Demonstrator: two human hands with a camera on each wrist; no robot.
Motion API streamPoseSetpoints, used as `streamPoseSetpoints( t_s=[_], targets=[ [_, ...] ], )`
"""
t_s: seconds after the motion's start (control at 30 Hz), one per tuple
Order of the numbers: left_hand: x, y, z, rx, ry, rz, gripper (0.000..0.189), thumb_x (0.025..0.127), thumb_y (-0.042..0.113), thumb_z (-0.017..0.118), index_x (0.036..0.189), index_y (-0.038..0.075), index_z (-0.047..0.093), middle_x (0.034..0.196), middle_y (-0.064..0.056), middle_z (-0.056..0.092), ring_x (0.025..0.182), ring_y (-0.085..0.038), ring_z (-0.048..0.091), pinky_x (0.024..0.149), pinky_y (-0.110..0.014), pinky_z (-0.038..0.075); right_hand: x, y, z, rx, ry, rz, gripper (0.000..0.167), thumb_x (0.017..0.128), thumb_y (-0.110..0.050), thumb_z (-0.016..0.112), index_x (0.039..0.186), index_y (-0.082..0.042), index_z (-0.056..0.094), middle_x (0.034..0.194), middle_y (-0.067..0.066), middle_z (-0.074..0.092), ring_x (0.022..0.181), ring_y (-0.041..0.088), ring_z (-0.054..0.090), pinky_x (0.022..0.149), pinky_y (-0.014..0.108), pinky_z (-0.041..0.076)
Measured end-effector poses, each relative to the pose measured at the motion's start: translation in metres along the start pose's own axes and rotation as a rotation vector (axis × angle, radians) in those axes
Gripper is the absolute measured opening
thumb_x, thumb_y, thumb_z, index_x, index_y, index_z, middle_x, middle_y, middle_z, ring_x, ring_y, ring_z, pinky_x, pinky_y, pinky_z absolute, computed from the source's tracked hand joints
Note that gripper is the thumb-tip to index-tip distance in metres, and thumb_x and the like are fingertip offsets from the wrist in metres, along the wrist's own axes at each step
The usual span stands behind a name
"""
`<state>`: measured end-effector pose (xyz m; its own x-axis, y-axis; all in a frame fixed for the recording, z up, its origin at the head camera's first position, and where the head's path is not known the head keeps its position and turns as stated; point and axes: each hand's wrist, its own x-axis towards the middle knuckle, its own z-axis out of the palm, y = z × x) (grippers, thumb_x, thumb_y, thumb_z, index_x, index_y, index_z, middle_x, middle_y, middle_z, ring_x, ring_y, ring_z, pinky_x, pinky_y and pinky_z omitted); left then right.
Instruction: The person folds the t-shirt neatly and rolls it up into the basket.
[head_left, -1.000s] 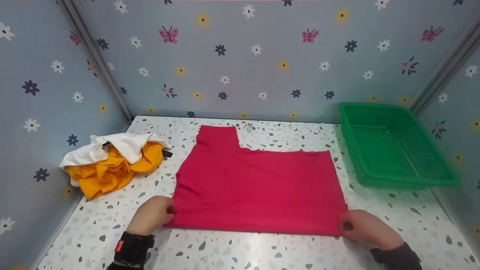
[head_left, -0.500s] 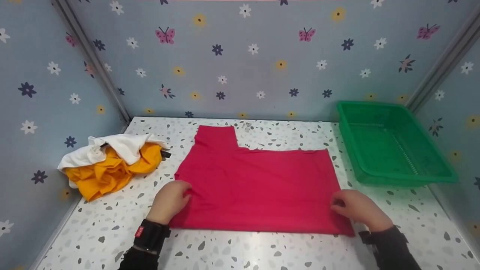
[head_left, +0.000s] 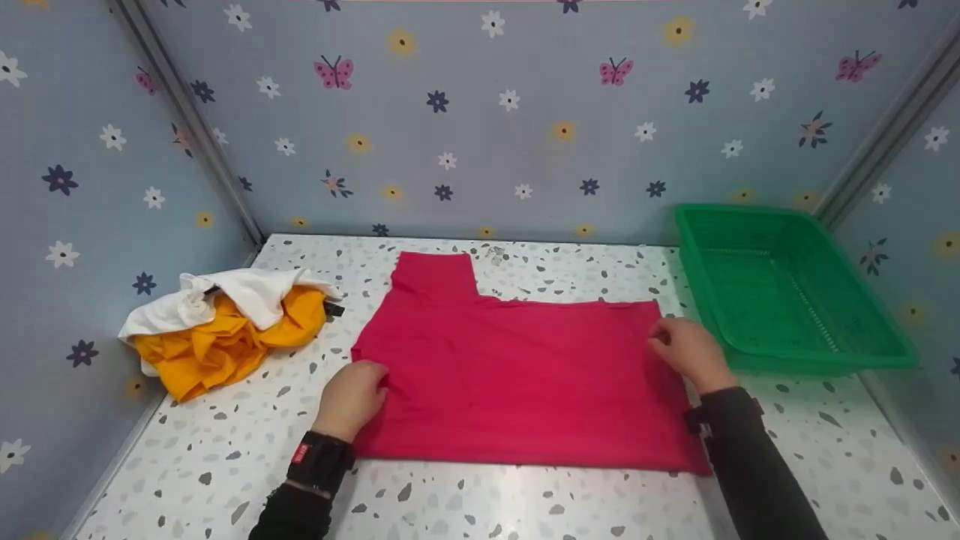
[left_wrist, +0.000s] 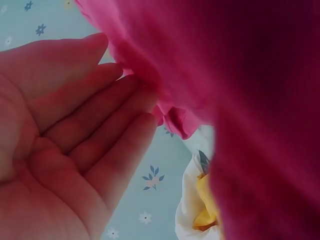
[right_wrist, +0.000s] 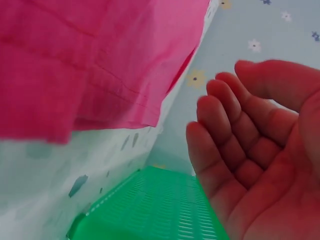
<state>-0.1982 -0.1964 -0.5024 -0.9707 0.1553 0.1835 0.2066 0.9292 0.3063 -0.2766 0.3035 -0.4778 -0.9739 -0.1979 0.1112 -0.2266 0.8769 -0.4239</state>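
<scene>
A red shirt (head_left: 517, 375) lies flat and partly folded on the speckled table, a sleeve-like part (head_left: 435, 276) sticking out at its far left. My left hand (head_left: 352, 399) is at the shirt's left edge; in the left wrist view its fingers (left_wrist: 117, 145) are extended and their tips come up to the cloth, though contact is unclear. Near the far right corner is my right hand (head_left: 688, 351). Seen from the right wrist, that hand's fingers (right_wrist: 212, 117) are loosely bent, apart from the shirt (right_wrist: 125, 65), and hold nothing.
At the left lies a crumpled pile of white cloth (head_left: 259, 292) and orange cloth (head_left: 225, 349). A green plastic basket (head_left: 724, 322) stands at the right, close to my right hand. Patterned walls (head_left: 517, 142) enclose the table's back and sides.
Both hands have left the shirt's near corners. The left moved slightly away from me along the left edge; the right travelled up the right edge to the far corner. The shirt barely shifted.
</scene>
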Motion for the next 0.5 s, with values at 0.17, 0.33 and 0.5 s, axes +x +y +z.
streamPoseSetpoints(
  t_s=[0.17, 0.33, 0.5],
  targets=[
    [-0.001, -0.001, 0.005, -0.010, -0.010, 0.012, 0.008, 0.079, 0.001, 0.076, 0.084, 0.002, 0.070, 0.080, -0.012, 0.065, 0.079, -0.035, 0.063, 0.079, -0.048, 0.052, 0.018, 0.006, 0.003, 0.018, 0.026, 0.078, 0.014, 0.090, -0.007, 0.062, 0.097, 0.004, 0.067, 0.086, 0.017, 0.064, 0.077, 0.031, 0.056, 0.070, 0.047, 0.048],
    [0.000, -0.004, 0.007, -0.005, -0.023, 0.008, 0.007, 0.079, 0.001, 0.075, 0.081, 0.004, 0.069, 0.077, -0.010, 0.064, 0.077, -0.034, 0.062, 0.077, -0.048, 0.052, 0.033, 0.011, 0.005, 0.019, 0.067, 0.113, 0.017, 0.091, -0.008, 0.058, 0.099, 0.006, 0.065, 0.090, 0.022, 0.064, 0.081, 0.037, 0.058, 0.074, 0.051, 0.048],
    [0.003, -0.006, 0.006, -0.004, -0.029, 0.022, 0.005, 0.078, 0.000, 0.073, 0.081, 0.004, 0.070, 0.077, -0.010, 0.065, 0.076, -0.034, 0.063, 0.077, -0.048, 0.052, 0.046, 0.017, 0.006, 0.016, 0.073, 0.139, 0.021, 0.092, -0.007, 0.057, 0.103, 0.010, 0.063, 0.099, 0.028, 0.064, 0.091, 0.043, 0.059, 0.082, 0.055, 0.047]
  ],
)
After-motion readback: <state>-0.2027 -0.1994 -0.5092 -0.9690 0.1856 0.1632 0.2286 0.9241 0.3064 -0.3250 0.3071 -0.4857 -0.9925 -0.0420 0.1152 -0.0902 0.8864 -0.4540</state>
